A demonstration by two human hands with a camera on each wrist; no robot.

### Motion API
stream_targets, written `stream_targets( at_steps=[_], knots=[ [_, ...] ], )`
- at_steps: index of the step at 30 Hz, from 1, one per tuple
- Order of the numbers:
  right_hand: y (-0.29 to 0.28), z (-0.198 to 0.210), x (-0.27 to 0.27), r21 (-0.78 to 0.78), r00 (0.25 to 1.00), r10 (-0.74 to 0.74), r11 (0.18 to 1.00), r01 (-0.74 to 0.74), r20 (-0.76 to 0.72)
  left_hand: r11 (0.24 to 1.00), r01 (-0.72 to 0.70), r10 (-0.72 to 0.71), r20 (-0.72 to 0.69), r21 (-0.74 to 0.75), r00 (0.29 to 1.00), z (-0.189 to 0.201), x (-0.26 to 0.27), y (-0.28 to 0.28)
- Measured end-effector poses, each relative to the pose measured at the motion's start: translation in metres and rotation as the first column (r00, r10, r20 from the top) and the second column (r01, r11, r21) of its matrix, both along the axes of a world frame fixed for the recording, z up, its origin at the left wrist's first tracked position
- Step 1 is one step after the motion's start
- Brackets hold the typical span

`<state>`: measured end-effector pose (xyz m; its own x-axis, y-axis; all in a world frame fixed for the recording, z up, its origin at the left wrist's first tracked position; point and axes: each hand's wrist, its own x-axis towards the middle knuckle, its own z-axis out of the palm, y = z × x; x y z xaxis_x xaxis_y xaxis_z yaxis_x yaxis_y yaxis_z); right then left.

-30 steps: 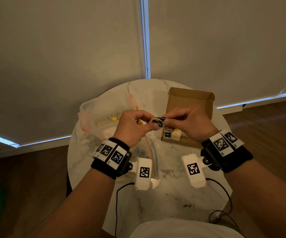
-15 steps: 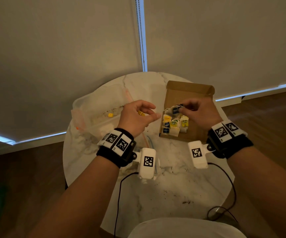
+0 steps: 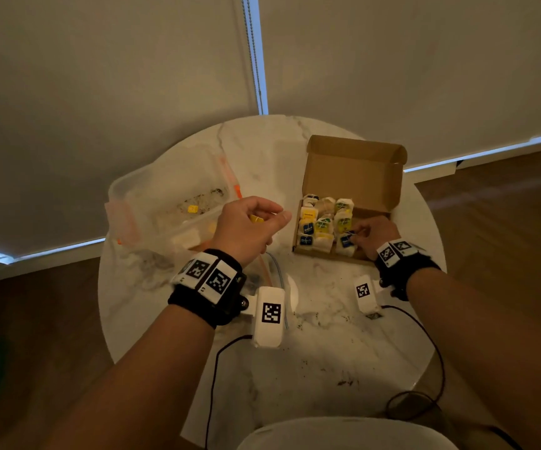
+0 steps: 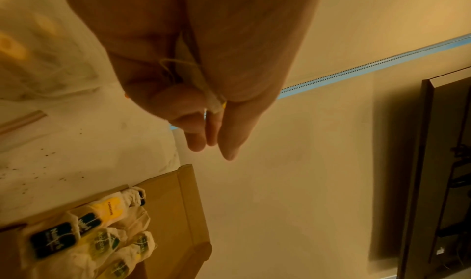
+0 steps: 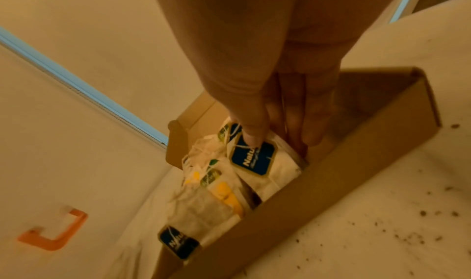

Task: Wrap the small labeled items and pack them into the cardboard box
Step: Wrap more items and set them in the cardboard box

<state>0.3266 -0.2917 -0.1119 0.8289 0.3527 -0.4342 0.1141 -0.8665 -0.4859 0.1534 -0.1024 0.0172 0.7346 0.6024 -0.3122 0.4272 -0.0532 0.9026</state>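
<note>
An open cardboard box (image 3: 353, 167) stands at the table's far right, its lid up and several wrapped tea bags with yellow, green and blue labels in rows inside. My right hand (image 3: 355, 235) reaches into the box's near right corner. Its thumb and fingers pinch a blue-labelled tea bag (image 5: 254, 158) that sits against the front wall (image 5: 331, 182). My left hand (image 3: 275, 216) hovers left of the box with fingers curled. It holds a tea bag with a yellow tag (image 3: 256, 219) and loose string (image 4: 168, 66) in the palm.
A clear plastic container (image 3: 165, 196) with orange clips (image 5: 56, 235) lies at the back left of the round marble table (image 3: 327, 352). A zip bag (image 3: 272, 271) lies under my left wrist. Dark crumbs dot the table and black cables trail off its near edge.
Both hands held the blue-labelled tea bag together a second ago. My right hand has carried it right and lowered it into the box's near right corner; my left hand stayed back.
</note>
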Motion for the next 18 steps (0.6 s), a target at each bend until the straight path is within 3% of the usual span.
stream_targets(
  at_steps=[3, 6, 13, 18],
  knots=[
    [0.007, -0.013, 0.005, -0.007, 0.998, -0.013, 1.0, 0.012, -0.065, 1.0, -0.007, 0.007, -0.007, -0.011, 1.0, -0.003, 0.002, 0.002],
    [0.014, -0.016, 0.008, 0.082, 0.99, -0.102, 0.991, 0.11, -0.101, 1.0, -0.02, 0.019, -0.005, -0.009, 1.0, -0.006, 0.003, 0.004],
    [0.014, -0.016, 0.004, 0.064, 0.993, -0.119, 0.991, 0.118, 0.006, 1.0, -0.023, 0.022, -0.019, -0.017, 1.0, -0.01, 0.005, 0.007],
    [0.012, -0.022, 0.001, 0.017, 0.982, -0.153, 0.988, 0.156, -0.114, 0.999, -0.03, 0.029, -0.029, -0.025, 0.999, -0.011, 0.004, 0.006]
  ],
)
